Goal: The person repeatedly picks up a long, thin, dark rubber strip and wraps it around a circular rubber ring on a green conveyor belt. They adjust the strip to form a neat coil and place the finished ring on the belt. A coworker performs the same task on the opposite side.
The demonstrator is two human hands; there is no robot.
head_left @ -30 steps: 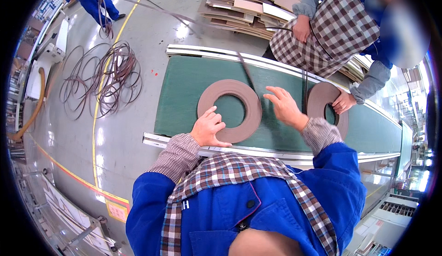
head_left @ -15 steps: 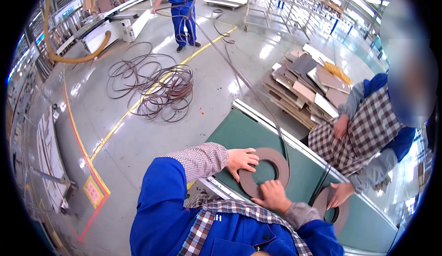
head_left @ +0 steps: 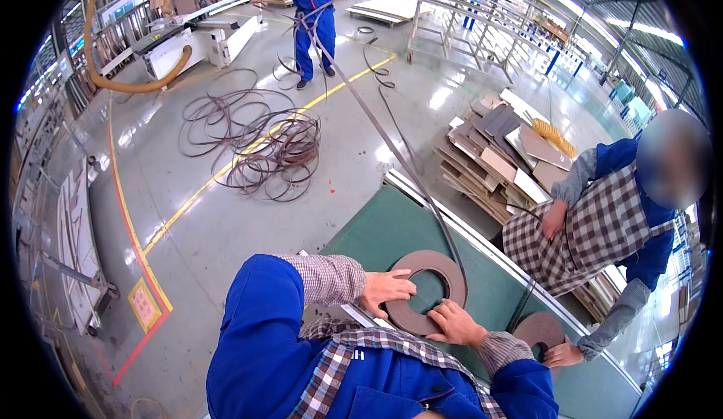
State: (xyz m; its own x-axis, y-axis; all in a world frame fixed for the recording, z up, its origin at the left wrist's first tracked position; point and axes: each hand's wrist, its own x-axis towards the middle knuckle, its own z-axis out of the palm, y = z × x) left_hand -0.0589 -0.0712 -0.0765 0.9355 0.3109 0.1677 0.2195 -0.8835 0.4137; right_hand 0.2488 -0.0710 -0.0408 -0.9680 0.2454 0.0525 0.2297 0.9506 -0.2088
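Observation:
A flat roll of brown edge banding (head_left: 452,268) lies on the green table top (head_left: 376,223) in front of me. From its right side a brown strip (head_left: 392,134) runs up and away to a person in blue. My left hand (head_left: 386,291) rests on the roll's left side, fingers stretched across its face and thumb apart near the outer edge. My right hand (head_left: 458,324) grips the lower right of the ring, fingers bent over its face toward the centre hole.
At right, a co-worker's hand (head_left: 563,354) touches a second brown roll (head_left: 536,328). Tangled loops of strip (head_left: 275,151) lie on the floor at left. Stacked boards (head_left: 497,148) stand beyond the table. The far person (head_left: 312,19) holds the strip.
My right hand has come down onto the ring, its fingers now bent over it. The co-worker's hand has shifted to the second roll's outer edge. The far person's arms have spread.

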